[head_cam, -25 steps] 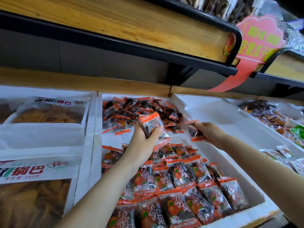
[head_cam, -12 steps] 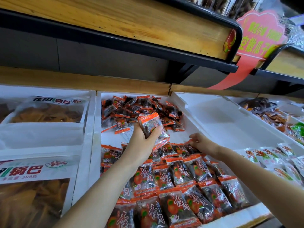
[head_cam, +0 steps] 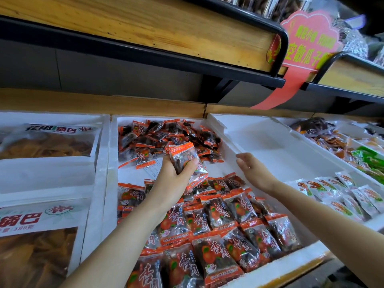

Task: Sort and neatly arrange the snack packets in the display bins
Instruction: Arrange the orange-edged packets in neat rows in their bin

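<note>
my left hand (head_cam: 172,179) clamps a small stack of clear orange-edged snack packets (head_cam: 187,163) over the white foam display bin (head_cam: 112,163) | my right hand (head_cam: 252,170) spread, holding nothing | packets light, crinkly, probably slippery: pinch sealed edges

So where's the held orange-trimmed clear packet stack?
Head view, centre: left hand grips the packet stack above the middle white foam bin, beside the loose pile.
</note>
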Motion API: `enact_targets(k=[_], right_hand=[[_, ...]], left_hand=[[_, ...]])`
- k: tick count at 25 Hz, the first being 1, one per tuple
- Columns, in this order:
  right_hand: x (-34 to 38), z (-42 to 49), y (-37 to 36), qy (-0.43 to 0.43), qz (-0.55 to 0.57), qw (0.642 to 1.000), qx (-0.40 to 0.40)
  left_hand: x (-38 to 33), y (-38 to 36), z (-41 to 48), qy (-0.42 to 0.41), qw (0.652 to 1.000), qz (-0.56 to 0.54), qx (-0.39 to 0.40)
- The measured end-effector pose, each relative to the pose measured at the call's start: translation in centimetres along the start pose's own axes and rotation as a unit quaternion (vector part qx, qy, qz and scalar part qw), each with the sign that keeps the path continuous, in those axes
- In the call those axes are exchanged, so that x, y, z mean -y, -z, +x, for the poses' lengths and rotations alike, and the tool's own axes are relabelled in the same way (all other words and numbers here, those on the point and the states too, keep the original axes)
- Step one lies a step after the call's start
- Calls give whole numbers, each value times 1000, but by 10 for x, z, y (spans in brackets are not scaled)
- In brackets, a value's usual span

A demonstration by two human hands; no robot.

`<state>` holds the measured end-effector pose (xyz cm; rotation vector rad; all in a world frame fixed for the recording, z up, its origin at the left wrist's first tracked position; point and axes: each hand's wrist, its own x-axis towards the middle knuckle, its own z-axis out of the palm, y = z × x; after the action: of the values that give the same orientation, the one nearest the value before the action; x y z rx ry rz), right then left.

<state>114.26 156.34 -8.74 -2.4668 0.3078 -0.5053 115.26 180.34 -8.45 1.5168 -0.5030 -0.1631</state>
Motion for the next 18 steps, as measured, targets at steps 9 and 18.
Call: enact_targets(k=[9,18], right_hand=[[33,-71,22,32,-63,996,47],[-33,-88,31,-204,-72,971,98]], left_hand=[[-4,-14,-10,6,999,42,23],[0,-17,-11,18,999,40,22]])
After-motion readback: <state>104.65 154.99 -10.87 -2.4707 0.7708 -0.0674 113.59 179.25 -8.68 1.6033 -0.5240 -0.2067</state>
